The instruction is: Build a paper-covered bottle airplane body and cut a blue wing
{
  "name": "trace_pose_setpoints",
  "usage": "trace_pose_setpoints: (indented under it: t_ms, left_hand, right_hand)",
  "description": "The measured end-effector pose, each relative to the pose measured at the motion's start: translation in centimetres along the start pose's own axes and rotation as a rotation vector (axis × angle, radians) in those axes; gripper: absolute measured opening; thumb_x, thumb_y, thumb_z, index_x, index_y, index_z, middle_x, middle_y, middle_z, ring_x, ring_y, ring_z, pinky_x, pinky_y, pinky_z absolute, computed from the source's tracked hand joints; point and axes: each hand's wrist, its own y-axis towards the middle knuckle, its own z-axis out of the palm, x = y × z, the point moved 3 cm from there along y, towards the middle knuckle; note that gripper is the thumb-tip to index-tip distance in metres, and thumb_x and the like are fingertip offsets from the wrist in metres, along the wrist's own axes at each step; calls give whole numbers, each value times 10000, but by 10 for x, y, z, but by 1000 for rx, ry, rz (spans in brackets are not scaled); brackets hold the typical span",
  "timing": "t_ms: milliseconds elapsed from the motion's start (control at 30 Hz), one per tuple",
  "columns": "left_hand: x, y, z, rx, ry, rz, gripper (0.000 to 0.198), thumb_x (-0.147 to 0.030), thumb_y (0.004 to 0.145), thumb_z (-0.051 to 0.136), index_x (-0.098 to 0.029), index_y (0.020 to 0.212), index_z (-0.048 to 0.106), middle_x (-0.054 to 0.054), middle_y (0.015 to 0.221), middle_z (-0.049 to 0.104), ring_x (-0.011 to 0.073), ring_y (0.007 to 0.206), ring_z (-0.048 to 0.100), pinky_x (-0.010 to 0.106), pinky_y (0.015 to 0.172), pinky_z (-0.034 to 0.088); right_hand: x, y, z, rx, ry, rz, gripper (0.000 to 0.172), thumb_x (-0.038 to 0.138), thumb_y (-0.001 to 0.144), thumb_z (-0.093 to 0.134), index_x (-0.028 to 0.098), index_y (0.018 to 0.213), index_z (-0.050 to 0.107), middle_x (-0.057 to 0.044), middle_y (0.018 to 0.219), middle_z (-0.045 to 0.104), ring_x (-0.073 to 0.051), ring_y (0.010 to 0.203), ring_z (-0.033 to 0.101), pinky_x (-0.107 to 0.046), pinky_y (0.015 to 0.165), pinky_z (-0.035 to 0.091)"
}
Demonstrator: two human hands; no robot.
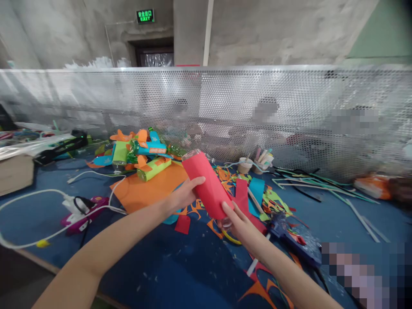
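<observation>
Both hands hold a clear plastic bottle wrapped in red paper (206, 182), tilted with its base up and to the left over the blue table (180, 266). My left hand (184, 194) wraps the wrapped bottle's left side, thumb on top. My right hand (242, 225) grips its lower end near the neck, fingers closed under it. Red, orange, green and blue paper scraps (257, 199) lie beneath.
An orange sheet (144, 189) lies at centre left, paper-covered bottle planes (146, 152) behind it. A pink glue gun (84, 211) with white cables sits left, a blue glue gun (291, 240) right. Cups (254, 165) stand by the perforated metal screen (225, 107). Paper strips (325, 189) lie right.
</observation>
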Motion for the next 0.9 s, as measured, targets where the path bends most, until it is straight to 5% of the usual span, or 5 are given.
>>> trace_pose_setpoints:
  t_ms: [167, 667, 900]
  left_hand:
    - [1, 2, -2, 3, -57, 25, 435, -352, 692, 668, -125, 1051, 571, 127, 946, 666, 275, 931, 607, 392, 819, 464]
    - [3, 0, -1, -32, -99, 41, 381, -360, 673, 692, -132, 959, 585, 81, 886, 681, 230, 859, 625, 361, 824, 470]
    - [2, 0, 0, -31, -89, 40, 371, -322, 694, 666, -141, 1008, 589, 78, 900, 690, 233, 867, 633, 356, 836, 481]
  right_hand:
    - [3, 1, 1, -75, -74, -97, 833, 659, 552, 615, 123, 1176, 480, 41, 484, 546, -152, 503, 529, -267, 504, 415]
    - [-9, 7, -3, 26, -147, -175, 650, 557, 666, 621, 158, 1151, 453, 41, 586, 542, -135, 552, 520, -274, 540, 433]
    - [2, -1, 2, 98, -163, -206, 491, 574, 651, 628, 187, 942, 545, 14, 604, 568, -130, 566, 526, -260, 543, 432]
